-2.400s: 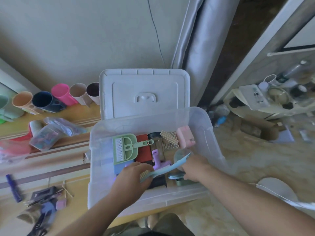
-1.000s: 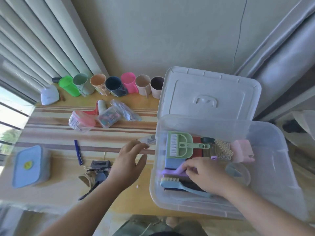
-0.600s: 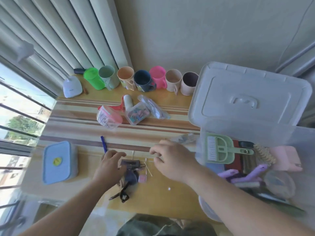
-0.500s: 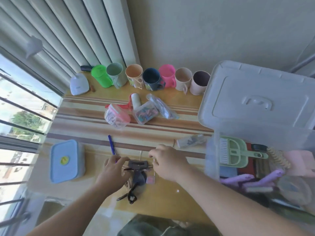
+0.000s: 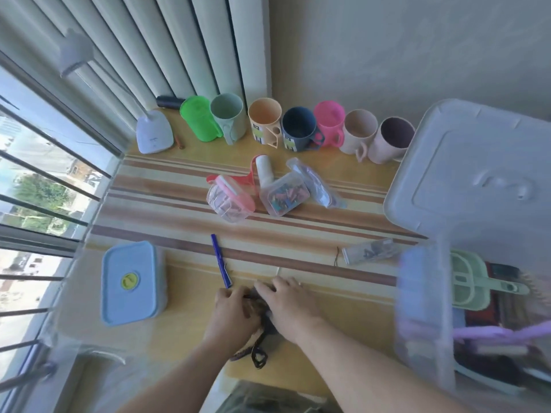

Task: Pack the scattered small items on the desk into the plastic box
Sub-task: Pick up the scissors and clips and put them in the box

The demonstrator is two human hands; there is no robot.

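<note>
A heap of small dark items (image 5: pixel 258 342) lies near the desk's front edge. My left hand (image 5: pixel 234 312) and my right hand (image 5: pixel 287 302) close around it from both sides, fingers curled over it; most of the heap is hidden. A blue pen (image 5: pixel 221 260) lies just beyond my left hand. The clear plastic box (image 5: pixel 423 308) stands at the right, blurred, holding a green dustpan (image 5: pixel 474 283) and purple items (image 5: pixel 501 335). Its lid (image 5: pixel 477 180) leans behind it.
A row of several coloured cups (image 5: pixel 298 126) lines the back wall. A pink-lidded jar (image 5: pixel 228 198), a clear clip box (image 5: pixel 283 196) and a plastic pouch (image 5: pixel 317 184) lie mid-desk. A small clear packet (image 5: pixel 369 254) is near the box. A blue lidded container (image 5: pixel 131 283) sits left.
My right hand left the box and joined my left over the dark heap. Both hands have closed in on it. The view swung left.
</note>
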